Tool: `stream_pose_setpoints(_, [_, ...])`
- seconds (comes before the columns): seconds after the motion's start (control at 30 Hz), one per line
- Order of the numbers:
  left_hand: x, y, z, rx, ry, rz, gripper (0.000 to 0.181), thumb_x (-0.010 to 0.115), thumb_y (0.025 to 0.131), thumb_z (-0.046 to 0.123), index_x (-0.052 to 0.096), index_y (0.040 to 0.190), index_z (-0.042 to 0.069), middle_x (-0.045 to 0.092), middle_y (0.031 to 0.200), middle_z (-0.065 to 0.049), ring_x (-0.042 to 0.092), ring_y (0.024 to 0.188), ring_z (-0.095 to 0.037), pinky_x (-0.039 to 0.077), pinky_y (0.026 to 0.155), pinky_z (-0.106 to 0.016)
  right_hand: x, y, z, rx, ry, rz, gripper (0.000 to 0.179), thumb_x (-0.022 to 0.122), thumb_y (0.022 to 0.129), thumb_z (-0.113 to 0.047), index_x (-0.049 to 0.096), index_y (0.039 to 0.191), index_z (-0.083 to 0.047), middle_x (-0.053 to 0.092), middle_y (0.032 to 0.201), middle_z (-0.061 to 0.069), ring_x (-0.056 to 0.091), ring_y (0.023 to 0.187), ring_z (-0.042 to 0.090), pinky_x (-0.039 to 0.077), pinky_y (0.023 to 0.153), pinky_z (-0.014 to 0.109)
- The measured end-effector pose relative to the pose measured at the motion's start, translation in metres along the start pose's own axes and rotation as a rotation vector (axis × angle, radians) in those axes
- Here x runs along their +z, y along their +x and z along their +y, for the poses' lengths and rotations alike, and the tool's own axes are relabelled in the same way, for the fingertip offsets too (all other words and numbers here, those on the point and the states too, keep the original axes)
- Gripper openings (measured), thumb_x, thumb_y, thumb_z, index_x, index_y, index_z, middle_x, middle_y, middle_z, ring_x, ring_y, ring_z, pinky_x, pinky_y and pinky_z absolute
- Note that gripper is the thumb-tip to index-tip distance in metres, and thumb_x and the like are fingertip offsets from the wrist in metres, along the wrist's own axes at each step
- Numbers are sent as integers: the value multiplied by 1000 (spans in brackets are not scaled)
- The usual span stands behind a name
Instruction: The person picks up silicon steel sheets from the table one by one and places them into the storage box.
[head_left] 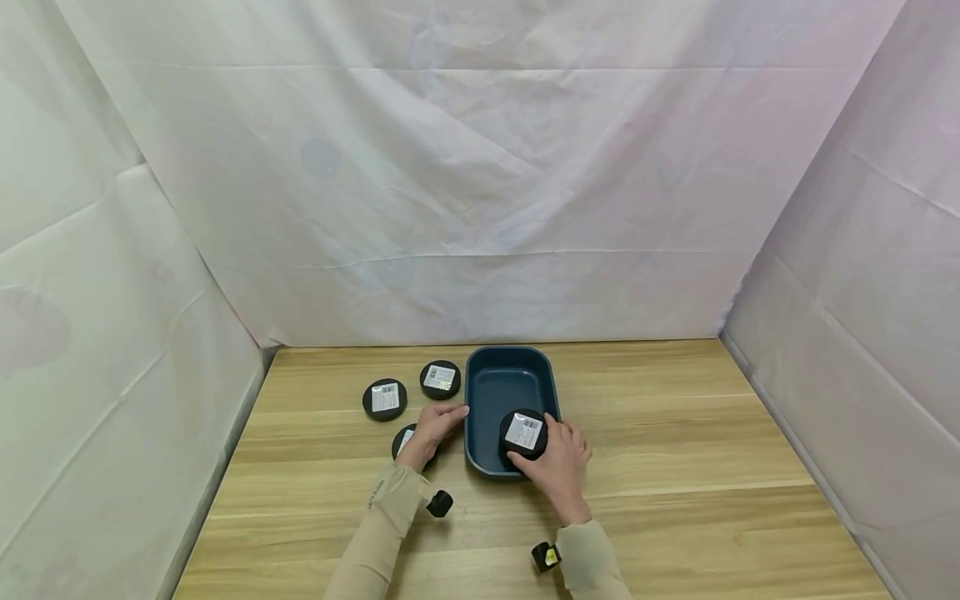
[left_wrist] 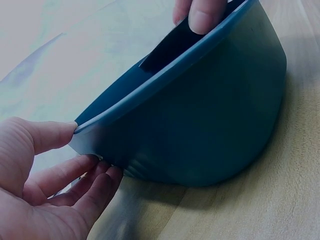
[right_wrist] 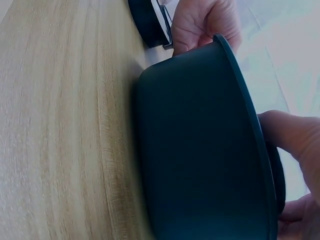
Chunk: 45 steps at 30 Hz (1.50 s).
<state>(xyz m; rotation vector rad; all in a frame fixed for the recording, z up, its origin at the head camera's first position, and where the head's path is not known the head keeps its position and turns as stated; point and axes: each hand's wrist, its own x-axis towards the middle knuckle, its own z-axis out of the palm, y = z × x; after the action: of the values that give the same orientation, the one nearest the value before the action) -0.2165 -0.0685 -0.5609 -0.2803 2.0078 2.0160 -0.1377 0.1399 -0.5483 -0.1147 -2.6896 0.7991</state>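
A dark blue rectangular dish (head_left: 505,379) with rounded corners and deep walls sits on the table. My right hand (head_left: 561,462) grips a thick black disc (head_left: 525,433) with a white label, thumb and fingers on its sides, over the near right part of the dish. In the right wrist view the black disc (right_wrist: 278,177) shows just past the dish's rim. My left hand (head_left: 438,427) holds the dish's left side; in the left wrist view its thumb (left_wrist: 57,136) lies at the rim, with the fingers against the outer wall below.
Two more black labelled discs lie left of the dish, one at the far left (head_left: 385,400) and one nearer the dish (head_left: 440,379). A third disc (head_left: 405,437) is partly hidden under my left hand. White cloth (head_left: 480,208) hangs behind the wooden table (head_left: 675,467).
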Motion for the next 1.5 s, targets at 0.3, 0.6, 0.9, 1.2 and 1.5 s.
stream_pose_setpoints(0.3, [0,-21,21,44,23,-41,35,59,90,8,57,114,-17,60,113,-29,61,99,-25,46,92,-43,-5,0,-2,14,-76,-82,89,86,56,-45,53,126,0,57,113,19,41,111,37,24,90,65])
stream_pose_setpoints(0.6, [-1,-9,8,35,7,-39,36,61,88,8,58,113,-17,61,112,-28,61,98,-23,47,91,-43,-8,2,-6,41,-98,-128,88,85,59,-45,52,127,-1,56,115,20,41,111,37,25,90,65])
stream_pose_setpoints(0.9, [-1,0,-3,32,13,-6,34,65,86,11,63,110,-13,68,102,-18,62,86,-12,50,87,-37,-7,2,-4,45,-113,-155,89,84,60,-48,51,128,-1,55,117,19,41,112,37,26,90,67])
stream_pose_setpoints(1.2, [0,-21,21,39,22,-36,33,60,89,7,59,112,-17,64,108,-26,61,95,-20,45,93,-45,-9,0,-3,38,-86,-140,92,82,60,-53,51,130,-2,53,121,22,41,112,39,27,89,66])
stream_pose_setpoints(1.5, [-1,-7,4,38,12,-25,35,64,88,11,61,112,-14,65,107,-22,61,92,-14,47,91,-42,0,5,11,-33,315,207,45,70,83,-11,54,119,11,58,107,26,53,98,41,42,83,54])
